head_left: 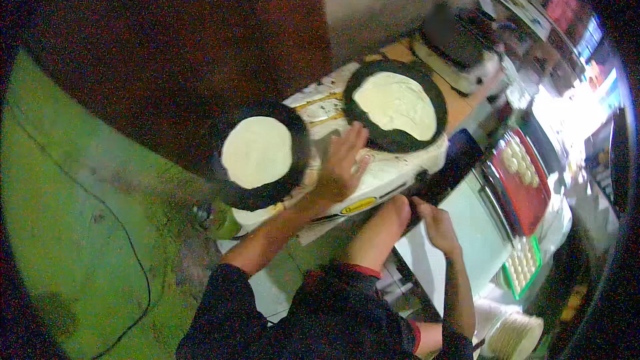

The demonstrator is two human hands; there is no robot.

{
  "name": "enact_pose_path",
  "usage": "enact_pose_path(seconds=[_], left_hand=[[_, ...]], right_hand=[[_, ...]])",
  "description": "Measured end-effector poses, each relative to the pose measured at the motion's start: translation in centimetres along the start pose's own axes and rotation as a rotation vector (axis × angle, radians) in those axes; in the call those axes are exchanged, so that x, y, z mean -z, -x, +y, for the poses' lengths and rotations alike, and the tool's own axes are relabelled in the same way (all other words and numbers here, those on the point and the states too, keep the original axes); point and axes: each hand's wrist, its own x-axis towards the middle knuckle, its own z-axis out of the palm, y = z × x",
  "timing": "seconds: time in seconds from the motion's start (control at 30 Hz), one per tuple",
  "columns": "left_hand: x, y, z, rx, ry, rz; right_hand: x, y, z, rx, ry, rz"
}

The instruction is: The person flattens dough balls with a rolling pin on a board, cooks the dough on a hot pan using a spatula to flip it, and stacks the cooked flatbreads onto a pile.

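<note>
My left hand (343, 163) is held over the white two-burner gas stove (393, 163), fingers stretched out with nothing in them. It lies between two black pans. The left pan (300, 150) and the right pan (437, 97) each hold a flat round of dough, one smooth (257, 152) and one with an uneven edge (397, 107). My right hand (437, 223) is by my knee, its fingers closed near a dark shape (460, 160) at the stove's right end. What they grip, if anything, I cannot make out.
A white work surface (447, 247) stands to the right. Beyond it are a red tray (530, 203) and a green tray (535, 247) with several dough balls. A stack of flatbreads (520, 337) sits lower right. Another stove (440, 67) is behind. A cable (127, 233) crosses the floor.
</note>
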Motion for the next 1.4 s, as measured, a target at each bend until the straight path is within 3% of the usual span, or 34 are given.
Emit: enact_pose_path(seconds=[0.07,0.1,0.13,0.2,0.23,0.3,0.33,0.4,0.43,0.53,0.63,0.73,0.83,0.87,1.0,1.1,1.13,1.23,1.3,1.4], left_hand=[[-3.3,-1.7,4.1,-0.011,0.279,-0.087],[-9.3,-5.5,6.0,-0.091,0.341,-0.154],[-8.0,-4.6,1.0,0.01,0.257,-0.303],[-15.5,-4.6,4.2,0.278,0.292,-0.436],[-19.0,-5.7,2.6,0.28,0.205,-0.439],[-26.3,-7.5,-0.3,0.301,-0.012,-0.472],[-32.0,-7.4,-2.9,0.27,0.198,-0.376],[-35.6,-7.9,-2.3,0.372,0.1,-0.403],[-37.4,-8.1,-2.1,0.422,0.051,-0.42],[-34.4,-8.0,-1.3,0.588,0.023,-0.628],[-27.3,-4.8,3.6,0.586,0.051,-0.776],[-25.5,-2.9,2.6,0.461,-0.254,-0.864],[-26.5,-2.4,-2.0,0.201,-0.488,-0.948],[-26.7,-3.3,-2.2,0.301,-0.432,-1.04],[-25.8,-6.4,1.1,0.282,-0.479,-1.002],[-28.7,-5.9,-2.9,-0.356,-0.432,-0.708],[-29.3,-6.2,-3.0,-0.259,-0.298,-0.8],[-31.1,-6.1,-3.2,-0.234,-0.37,-0.937],[-31.8,-5.8,-3.5,-0.236,-0.3,-0.903],[-31.4,-5.6,-2.6,-0.264,-0.235,-0.957]], right_hand=[[-0.2,2.8,1.4,-0.144,-0.05,0.266],[1.4,2.6,5.2,-0.133,-0.146,0.46],[-8.6,-0.9,7.8,-0.076,-0.415,0.495],[-8.6,3.9,9.1,-0.155,-0.466,0.538],[-12.1,3.4,10.5,-0.144,-0.565,0.551],[-11.8,5.9,13.7,-0.159,-0.582,0.607],[-10.9,7.7,15.3,-0.176,-0.566,0.607],[-10.9,10.5,19.6,-0.212,-0.571,0.648],[-8.0,13.6,16.6,-0.31,-0.513,0.625],[-6.1,13.3,17.9,-0.316,-0.611,0.632],[-1.7,10.4,20.5,-0.229,-0.577,0.677],[4.9,3.5,20.9,-0.181,-0.509,0.775],[10.1,-4.9,23.1,-0.157,-0.434,0.806],[11.3,-7.8,24.0,-0.184,-0.42,0.817],[10.5,-17.4,30.2,-0.356,-0.378,0.774],[8.5,-21.7,32.4,-0.446,-0.356,0.767],[7.8,-22.7,32.8,-0.468,-0.344,0.774],[6.1,-24.5,33.5,-0.513,-0.314,0.838],[5.4,-24.6,33.8,-0.498,-0.335,0.934],[6.0,-18.5,29.1,-0.242,-0.498,1.071]])
